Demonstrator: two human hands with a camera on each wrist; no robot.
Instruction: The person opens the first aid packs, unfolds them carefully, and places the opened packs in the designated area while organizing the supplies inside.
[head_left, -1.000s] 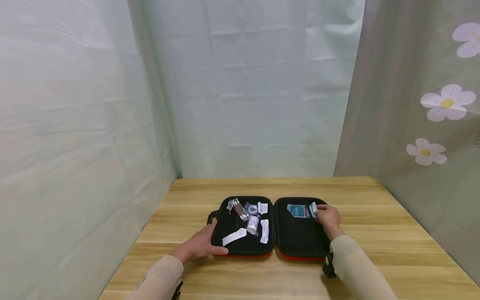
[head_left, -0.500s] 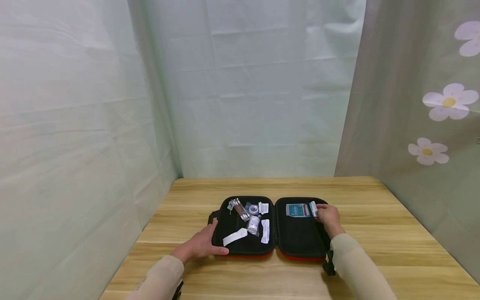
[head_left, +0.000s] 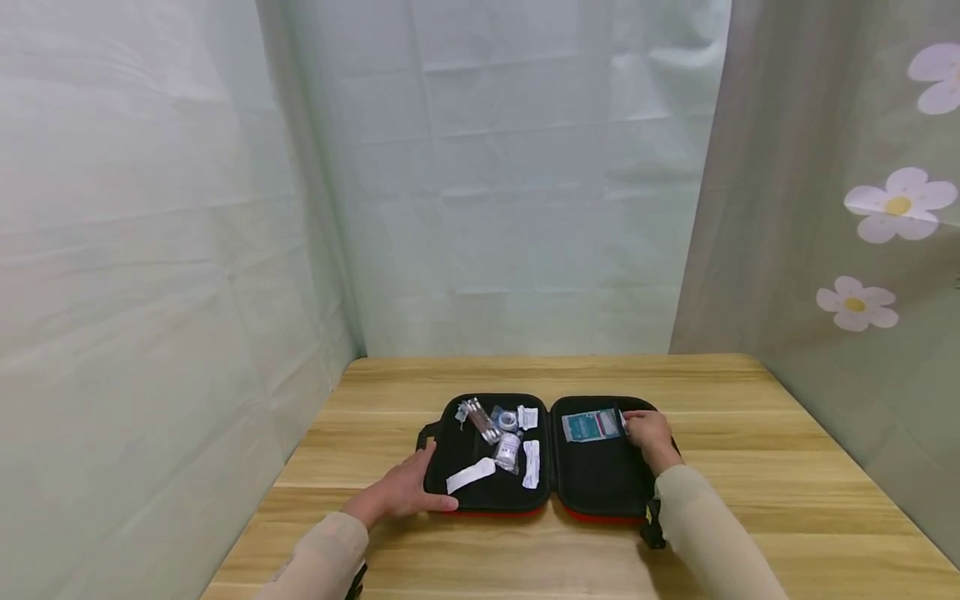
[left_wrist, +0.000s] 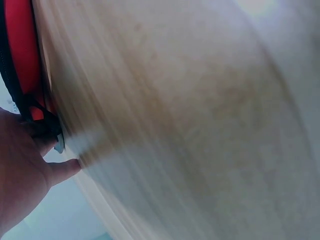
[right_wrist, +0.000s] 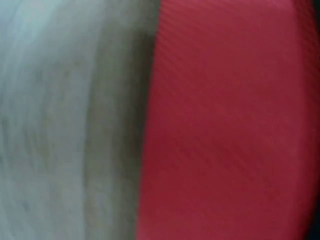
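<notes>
A black-lined case point(head_left: 603, 479) with a red outside lies unfolded on the wooden table. My left hand point(head_left: 405, 487) rests against its left half, thumb and fingers spread at the near left corner. In the left wrist view, that hand point(left_wrist: 22, 170) is beside a black strap on the red shell. Over the right half, my right hand point(head_left: 651, 435) pinches a small pale packet point(head_left: 623, 425), mostly hidden by the fingers. Beside it lies a teal packet point(head_left: 590, 426). The right wrist view shows only the red shell point(right_wrist: 225, 125) and table, no fingers.
The case's left half holds a clear-wrapped white roll point(head_left: 507, 450), a tape roll point(head_left: 507, 421), a silvery-brown pack point(head_left: 481, 419) and white paper packets point(head_left: 470, 475). Pale curtains point(head_left: 510, 183) stand behind and beside the wooden table point(head_left: 757, 467).
My right hand has shifted slightly left, and the small packet is now mostly covered by its fingers. The teal packet has slid left and tilted. My left hand stays put.
</notes>
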